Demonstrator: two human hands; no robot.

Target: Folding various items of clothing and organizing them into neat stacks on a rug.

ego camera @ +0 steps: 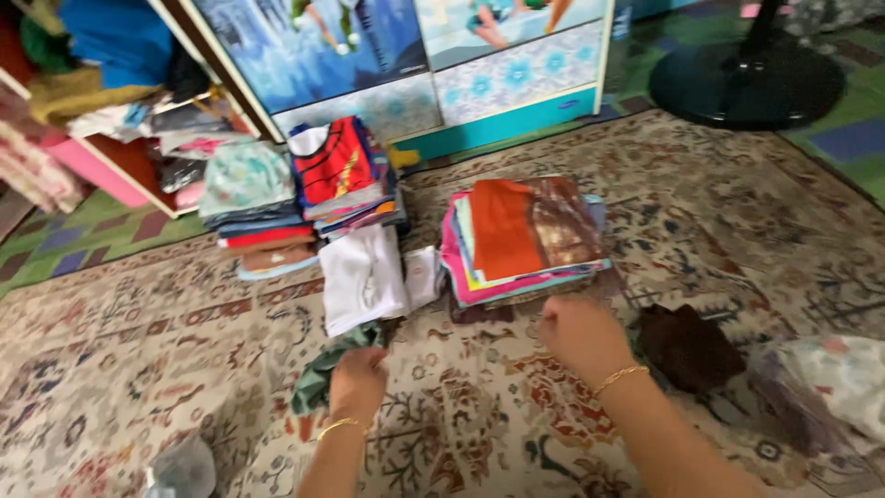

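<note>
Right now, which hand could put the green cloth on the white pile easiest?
Probably the left hand. It already grips the green cloth, just below the white pile. The right hand is by the colourful stack.

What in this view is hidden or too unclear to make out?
- Left hand: fingers buried in the green cloth, grip hidden.
- Right hand: blurred, curled at the folded pile; contact unclear.
- Fan base: top cut off by the edge.
- Dark cloth: blurred, kind unclear.

Floral beige-red carpet [166, 350], orange-topped folded stack [521, 240], dark green cloth [318, 373], white garment [361, 277]
</note>
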